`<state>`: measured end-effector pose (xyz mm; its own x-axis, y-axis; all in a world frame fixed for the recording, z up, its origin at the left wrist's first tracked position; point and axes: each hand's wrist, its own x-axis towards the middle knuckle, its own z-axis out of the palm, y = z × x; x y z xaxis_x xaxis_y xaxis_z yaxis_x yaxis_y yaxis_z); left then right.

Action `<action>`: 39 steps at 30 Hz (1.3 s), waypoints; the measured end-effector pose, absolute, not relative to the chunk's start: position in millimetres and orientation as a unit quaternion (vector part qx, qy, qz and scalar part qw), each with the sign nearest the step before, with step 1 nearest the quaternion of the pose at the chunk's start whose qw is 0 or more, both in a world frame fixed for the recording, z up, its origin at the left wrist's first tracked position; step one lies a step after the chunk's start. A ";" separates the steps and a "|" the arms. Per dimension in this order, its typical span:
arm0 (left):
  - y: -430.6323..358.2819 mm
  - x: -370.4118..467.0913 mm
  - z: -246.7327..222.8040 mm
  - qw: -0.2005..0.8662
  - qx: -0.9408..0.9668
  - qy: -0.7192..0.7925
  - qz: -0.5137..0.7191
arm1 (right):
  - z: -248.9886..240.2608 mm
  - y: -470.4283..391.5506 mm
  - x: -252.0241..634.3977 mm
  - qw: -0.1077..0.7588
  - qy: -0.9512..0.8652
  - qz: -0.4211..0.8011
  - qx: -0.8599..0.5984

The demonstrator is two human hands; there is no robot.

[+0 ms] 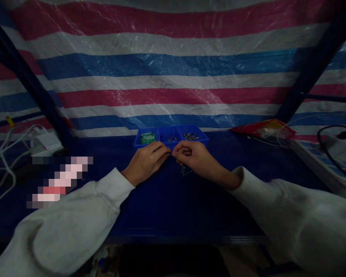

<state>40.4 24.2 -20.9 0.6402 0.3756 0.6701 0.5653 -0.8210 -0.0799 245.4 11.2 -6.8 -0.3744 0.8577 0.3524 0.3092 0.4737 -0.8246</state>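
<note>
My left hand (148, 161) and my right hand (195, 158) meet at the fingertips over the blue table, just in front of a blue tray (136, 139). Both are closed in a pinch; whatever is between the fingers is too small and dark to make out. Several thin metal screws or nails (185, 170) show just below my right hand, and I cannot tell whether they lie on the table or hang from the fingers. Three compartments divide the tray: green bags (148, 138) on the left, a few metal pieces (170, 138) in the middle, a heap of similar pieces (190, 136) on the right.
White cables and a power strip (48, 141) lie at the left, near a blurred-out item (60, 181). A red bag (262, 127) rests at the back right, and a black cord (320, 146) curls farther right. Striped plastic sheeting (173, 65) hangs behind the table (175, 215).
</note>
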 end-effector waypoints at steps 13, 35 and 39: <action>22.1 45.9 -15.3 -0.048 -0.856 -0.295 -0.422 | -11.2 16.3 249.4 0.385 -0.790 0.254 -0.404; 26.7 45.9 -13.5 -0.220 -0.844 -0.316 -0.374 | -4.3 44.3 275.2 0.369 -0.819 0.253 -0.359; 28.3 44.7 -15.7 -0.156 -0.850 -0.344 -0.367 | 6.3 50.9 289.7 0.381 -0.831 0.130 -0.384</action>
